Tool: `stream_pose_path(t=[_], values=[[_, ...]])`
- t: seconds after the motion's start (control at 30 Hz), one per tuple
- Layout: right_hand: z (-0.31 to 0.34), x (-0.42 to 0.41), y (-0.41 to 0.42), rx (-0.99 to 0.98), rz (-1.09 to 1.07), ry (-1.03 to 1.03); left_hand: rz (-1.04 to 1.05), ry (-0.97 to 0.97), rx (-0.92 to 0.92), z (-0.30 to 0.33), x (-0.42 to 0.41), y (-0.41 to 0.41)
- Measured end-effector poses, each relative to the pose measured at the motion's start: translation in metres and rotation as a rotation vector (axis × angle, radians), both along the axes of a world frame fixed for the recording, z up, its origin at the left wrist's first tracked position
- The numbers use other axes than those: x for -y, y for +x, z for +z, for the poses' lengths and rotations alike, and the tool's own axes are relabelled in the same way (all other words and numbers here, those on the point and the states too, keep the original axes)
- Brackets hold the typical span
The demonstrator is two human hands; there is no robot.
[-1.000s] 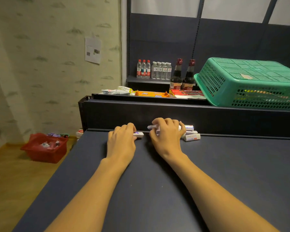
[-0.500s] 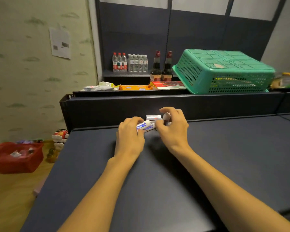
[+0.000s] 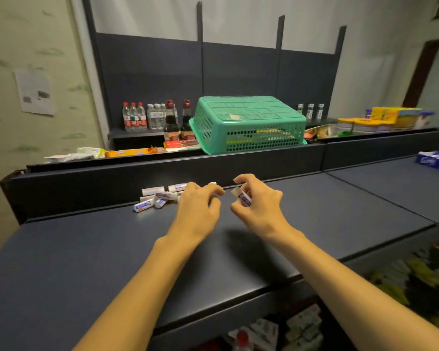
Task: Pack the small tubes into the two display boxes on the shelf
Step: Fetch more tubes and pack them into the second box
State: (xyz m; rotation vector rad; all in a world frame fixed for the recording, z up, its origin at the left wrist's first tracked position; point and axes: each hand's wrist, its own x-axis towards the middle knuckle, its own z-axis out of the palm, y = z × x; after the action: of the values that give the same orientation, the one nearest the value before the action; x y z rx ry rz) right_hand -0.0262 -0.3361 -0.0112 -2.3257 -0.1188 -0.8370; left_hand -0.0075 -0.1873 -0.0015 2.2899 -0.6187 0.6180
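Small tubes (image 3: 154, 197) lie in a loose heap at the back edge of the dark shelf (image 3: 86, 249), at about ten o'clock from the left hand (image 3: 197, 210). Its grip is loosely curled and holds nothing. The right hand (image 3: 257, 206) pinches one tube (image 3: 243, 197) tilted between thumb and fingers. An upturned green basket (image 3: 248, 122) sits at twelve o'clock behind.

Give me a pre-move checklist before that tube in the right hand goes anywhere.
1. Right hand grips a small tube: ok.
2. Left hand free, fingers loosely curled: ok.
3. Loose tubes remain on the shelf by the back ledge: ok.
4. Display boxes in view: not ok, none seen.
5. Upturned green basket stands clear on the upper ledge: ok.
6. Tube's cap closed: cannot tell.
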Motion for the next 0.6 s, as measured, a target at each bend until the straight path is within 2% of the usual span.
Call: stream_pose_path(t=[0.1, 0.33, 0.5, 0.6], values=[[0.003, 0.054, -0.028, -0.025, 0.012, -0.035, -0.008, 0.012, -0.019, 0.001, 0.048, -0.019], [-0.004, 0.183, -0.079, -0.082, -0.004, -0.091, -0.076, 0.193, -0.176, -0.018, 0.158, -0.047], [-0.006, 0.270, -0.091, -0.137, -0.004, -0.073, -0.076, 0.186, -0.071, -0.024, 0.237, -0.053], [-0.009, 0.323, -0.088, -0.151, -0.029, -0.081, -0.042, 0.319, -0.026, -0.024, 0.291, -0.048]])
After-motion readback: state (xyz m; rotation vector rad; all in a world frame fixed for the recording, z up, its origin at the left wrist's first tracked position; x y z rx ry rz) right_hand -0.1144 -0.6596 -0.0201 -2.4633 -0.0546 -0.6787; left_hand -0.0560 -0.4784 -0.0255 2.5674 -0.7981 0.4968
